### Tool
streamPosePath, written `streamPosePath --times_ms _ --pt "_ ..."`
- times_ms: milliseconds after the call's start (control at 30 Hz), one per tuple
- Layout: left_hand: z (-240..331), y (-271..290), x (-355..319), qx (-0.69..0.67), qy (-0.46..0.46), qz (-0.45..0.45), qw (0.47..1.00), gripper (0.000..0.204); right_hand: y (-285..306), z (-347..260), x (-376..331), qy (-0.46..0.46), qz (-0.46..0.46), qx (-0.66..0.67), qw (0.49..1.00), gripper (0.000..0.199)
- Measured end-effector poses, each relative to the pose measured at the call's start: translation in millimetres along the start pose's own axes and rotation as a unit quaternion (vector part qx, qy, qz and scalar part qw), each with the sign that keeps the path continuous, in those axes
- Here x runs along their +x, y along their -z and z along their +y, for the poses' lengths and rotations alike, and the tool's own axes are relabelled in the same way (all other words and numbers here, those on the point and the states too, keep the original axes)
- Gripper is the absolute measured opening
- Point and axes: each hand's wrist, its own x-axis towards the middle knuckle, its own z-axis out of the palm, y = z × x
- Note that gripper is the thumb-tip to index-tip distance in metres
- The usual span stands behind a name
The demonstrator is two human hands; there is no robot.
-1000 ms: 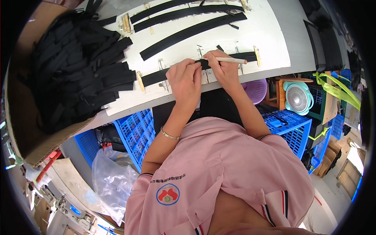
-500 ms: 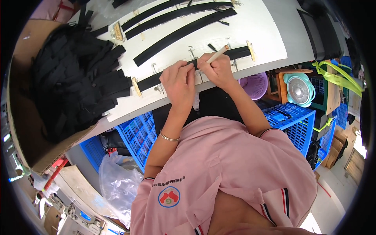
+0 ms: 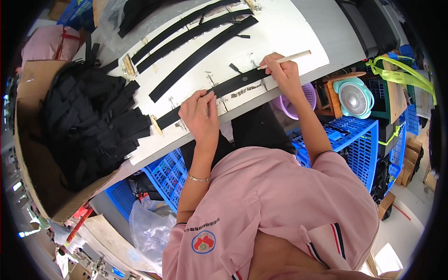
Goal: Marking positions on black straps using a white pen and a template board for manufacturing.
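A brown cardboard box (image 3: 35,88) at far left holds a heap of black fabric strips (image 3: 91,121). To its right, on the worktop (image 3: 338,46), lies a white board (image 3: 284,35); a small pale wooden block (image 3: 156,125) marks the left end of one long black fabric strip (image 3: 229,86). The left hand (image 3: 199,116) rests on this strip, fingers bent; whether its grip pinches the fabric cannot be told. At right, the right hand (image 3: 282,72) holds a slender pale pencil (image 3: 298,55) in a narrow grip, point close to the strip.
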Motion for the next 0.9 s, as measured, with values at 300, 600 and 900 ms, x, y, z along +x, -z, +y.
streamPosePath --times_ms 300,600,900 --pt "31 -14 9 -0.027 -0.010 -0.027 0.999 0.017 0 14 1 0.054 0.005 -0.012 0.998 0.026" --pt "58 -67 29 -0.076 -0.066 -0.072 0.992 0.015 -4 22 1 0.069 0.000 -0.043 0.997 0.025" --pt "58 -69 26 -0.068 -0.063 -0.059 0.994 0.014 3 19 -4 0.062 -0.013 -0.036 0.997 0.025"
